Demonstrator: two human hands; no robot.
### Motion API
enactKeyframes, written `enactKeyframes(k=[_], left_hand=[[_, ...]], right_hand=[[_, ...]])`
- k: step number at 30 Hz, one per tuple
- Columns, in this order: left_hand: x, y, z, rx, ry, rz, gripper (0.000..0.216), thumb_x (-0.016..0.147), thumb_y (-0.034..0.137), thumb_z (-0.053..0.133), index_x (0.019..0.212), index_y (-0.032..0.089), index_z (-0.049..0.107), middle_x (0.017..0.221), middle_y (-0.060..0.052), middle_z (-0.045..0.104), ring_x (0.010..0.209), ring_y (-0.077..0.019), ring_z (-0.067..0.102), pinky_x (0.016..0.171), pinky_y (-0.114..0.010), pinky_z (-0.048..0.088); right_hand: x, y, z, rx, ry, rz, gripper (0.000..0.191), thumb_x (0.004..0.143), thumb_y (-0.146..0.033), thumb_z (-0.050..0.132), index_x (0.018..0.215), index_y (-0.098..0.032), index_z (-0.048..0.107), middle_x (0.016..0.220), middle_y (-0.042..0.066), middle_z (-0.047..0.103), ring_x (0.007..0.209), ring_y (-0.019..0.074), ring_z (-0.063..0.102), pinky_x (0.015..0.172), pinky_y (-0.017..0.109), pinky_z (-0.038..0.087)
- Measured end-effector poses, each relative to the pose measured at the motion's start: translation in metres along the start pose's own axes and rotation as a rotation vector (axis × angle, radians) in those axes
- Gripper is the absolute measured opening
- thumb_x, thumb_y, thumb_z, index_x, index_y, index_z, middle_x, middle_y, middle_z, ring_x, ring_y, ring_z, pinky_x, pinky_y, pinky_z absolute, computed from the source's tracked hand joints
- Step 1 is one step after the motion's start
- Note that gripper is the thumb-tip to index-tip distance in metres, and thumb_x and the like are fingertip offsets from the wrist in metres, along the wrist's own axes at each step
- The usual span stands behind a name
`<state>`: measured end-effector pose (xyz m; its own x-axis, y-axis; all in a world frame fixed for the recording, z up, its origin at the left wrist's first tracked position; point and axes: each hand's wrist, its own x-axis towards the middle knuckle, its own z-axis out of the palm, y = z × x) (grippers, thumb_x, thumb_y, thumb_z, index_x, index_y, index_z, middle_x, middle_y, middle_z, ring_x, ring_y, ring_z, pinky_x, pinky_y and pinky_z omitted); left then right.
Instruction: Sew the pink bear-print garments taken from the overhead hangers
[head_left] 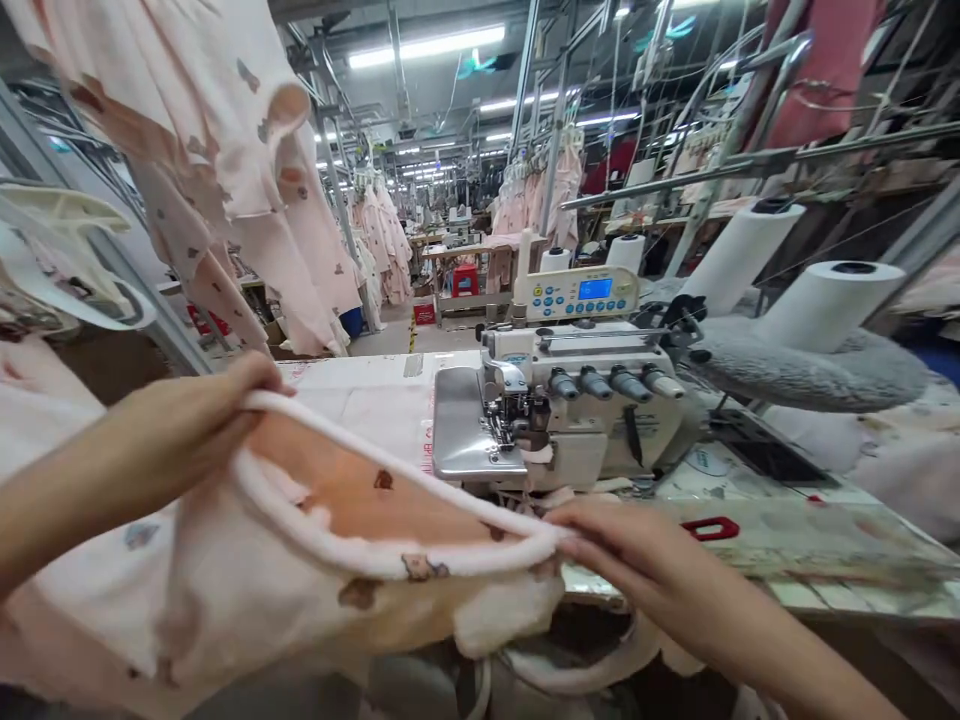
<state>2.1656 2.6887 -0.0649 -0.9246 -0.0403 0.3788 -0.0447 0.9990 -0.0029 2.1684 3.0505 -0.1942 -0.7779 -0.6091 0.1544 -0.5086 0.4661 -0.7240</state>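
Note:
A pale pink garment (270, 590) with small brown animal prints stretches between my two hands in front of the sewing machine. My left hand (202, 410) is closed on one end of its white-bound opening, at the left. The other end of that opening is pinched by my right hand (622, 545), just below the machine. Between them the opening gapes, showing the orange-tinted inside of the cloth. Behind stands a white overlock sewing machine (585, 400) with its metal plate (465, 420). A white band (585, 675) hangs in a loop below my right hand.
Red-handled thread snips (711, 527) lie on the machine table (847, 500), right of my right hand. Large white thread cones (832, 300) stand at the right. Pink printed garments (247, 150) hang at the upper left, near a white plastic hanger (67, 230). A red stool (465, 280) stands farther back.

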Motion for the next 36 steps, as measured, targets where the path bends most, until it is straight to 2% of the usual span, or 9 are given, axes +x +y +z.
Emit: enactKeyframes(k=[2,3,7,11,13,15,20,26,36], left_hand=[[0.025,0.009,0.012,0.077,-0.147,0.075,0.01,0.076,0.024,0.056,0.085,0.021,0.06,0.072,0.006,0.058,0.066,-0.0136,0.056,0.07,-0.026,0.044],[0.04,0.014,0.019,0.053,-0.138,0.078,0.01,0.078,0.021,0.053,0.085,0.019,0.06,0.072,0.004,0.058,0.067,-0.0144,0.056,0.071,-0.029,0.045],[0.074,0.045,0.055,-0.219,0.104,0.037,0.029,0.083,0.008,0.036,0.106,0.008,0.053,0.095,-0.003,0.06,0.093,-0.0197,0.055,0.087,-0.041,0.043],[0.03,0.113,0.114,-0.313,0.097,0.218,0.041,0.078,0.016,0.053,0.118,0.013,0.047,0.124,-0.009,0.051,0.117,-0.0222,0.044,0.101,-0.035,0.035],[-0.001,0.143,0.139,-0.448,-0.02,0.475,0.032,0.084,0.024,0.047,0.116,0.019,0.048,0.118,-0.006,0.055,0.11,-0.02,0.048,0.096,-0.035,0.039],[-0.019,0.161,0.155,-0.449,-0.047,0.478,0.024,0.087,0.027,0.043,0.108,0.017,0.051,0.109,-0.008,0.057,0.102,-0.022,0.05,0.09,-0.04,0.04],[-0.008,0.16,0.158,-0.484,-0.185,0.437,0.012,0.086,0.023,0.041,0.085,0.018,0.052,0.086,-0.004,0.058,0.083,-0.0202,0.05,0.074,-0.035,0.038],[0.009,0.164,0.161,-0.599,-0.253,0.3,0.009,0.078,0.017,0.041,0.07,0.018,0.045,0.075,0.0,0.051,0.072,-0.0161,0.049,0.064,-0.029,0.035],[0.015,0.171,0.164,-0.559,-0.246,0.269,0.009,0.077,0.017,0.043,0.068,0.019,0.045,0.073,0.0,0.05,0.072,-0.0165,0.049,0.064,-0.029,0.035]], right_hand=[[0.006,0.002,0.002,0.046,-0.071,0.024,0.025,0.091,-0.034,0.042,0.088,-0.024,0.064,0.08,0.0,0.065,0.072,0.015,0.059,0.063,0.022,0.042],[0.011,0.004,0.002,0.083,-0.073,0.02,0.025,0.091,-0.034,0.041,0.087,-0.024,0.064,0.08,-0.001,0.064,0.072,0.0148,0.059,0.063,0.021,0.042],[0.046,0.023,0.011,0.049,0.222,0.074,0.022,0.089,-0.035,0.04,0.095,-0.021,0.057,0.085,0.002,0.064,0.074,0.0177,0.058,0.063,0.025,0.04],[0.067,0.046,0.027,-0.182,0.423,0.231,0.02,0.085,-0.038,0.045,0.09,-0.021,0.053,0.079,0.003,0.063,0.072,0.0218,0.058,0.061,0.028,0.037],[0.067,0.051,0.03,-0.178,0.427,0.216,0.021,0.084,-0.041,0.047,0.087,-0.022,0.053,0.079,0.002,0.064,0.072,0.0215,0.058,0.062,0.028,0.036],[0.063,0.052,0.028,-0.133,0.412,0.176,0.02,0.085,-0.04,0.046,0.087,-0.022,0.054,0.081,0.001,0.064,0.074,0.0196,0.058,0.062,0.027,0.036],[0.061,0.052,0.017,0.049,0.318,0.152,0.016,0.085,-0.033,0.045,0.089,-0.022,0.055,0.079,-0.002,0.062,0.07,0.015,0.055,0.061,0.024,0.037],[0.074,0.051,0.016,-0.069,0.449,0.301,0.011,0.075,-0.028,0.051,0.069,-0.021,0.056,0.061,-0.003,0.059,0.059,0.0151,0.053,0.054,0.023,0.031],[0.073,0.053,0.026,-0.213,0.592,0.216,0.011,0.082,-0.027,0.047,0.076,-0.021,0.055,0.07,-0.001,0.064,0.064,0.0165,0.06,0.056,0.023,0.034]])
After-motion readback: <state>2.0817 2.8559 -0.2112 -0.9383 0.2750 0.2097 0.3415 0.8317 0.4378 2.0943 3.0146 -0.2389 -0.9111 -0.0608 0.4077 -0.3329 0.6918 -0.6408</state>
